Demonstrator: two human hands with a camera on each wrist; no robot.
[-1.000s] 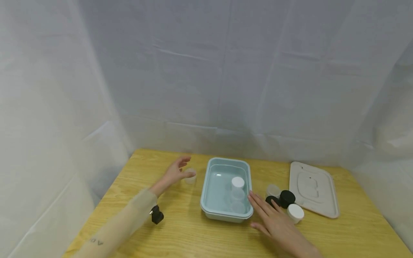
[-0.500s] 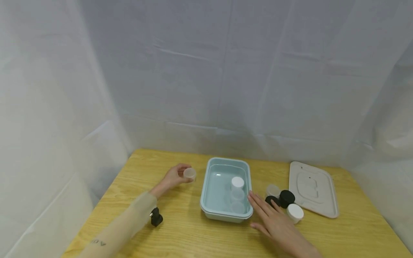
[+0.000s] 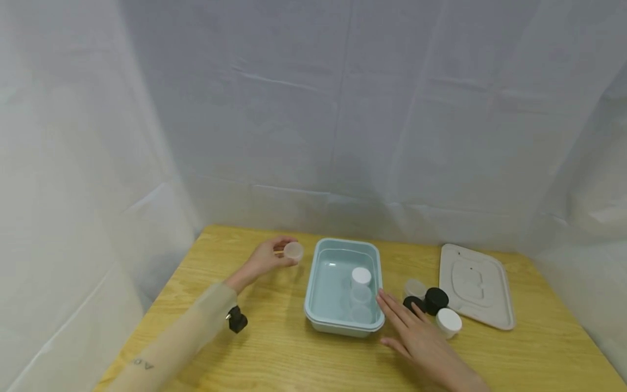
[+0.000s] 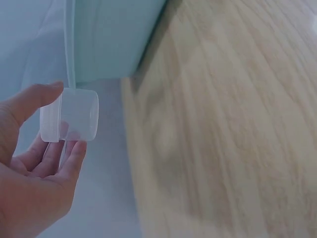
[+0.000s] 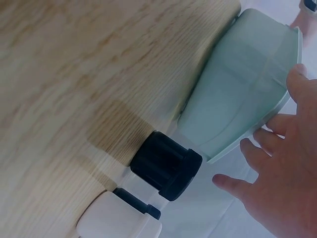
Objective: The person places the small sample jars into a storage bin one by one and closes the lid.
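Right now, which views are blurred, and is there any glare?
Head view: sharp, soft even light, a small glint inside the blue tray. Left wrist view: table smeared, small clear jar fairly sharp. Right wrist view: wood grain soft, black-lidded jar clear.

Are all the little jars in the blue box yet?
Not yet. One white-lidded jar already stands in the blue box. The left hand holds a clear cup beside the box. Beside the flat right hand, two black-lidded jars and a white-lidded one wait on the table.
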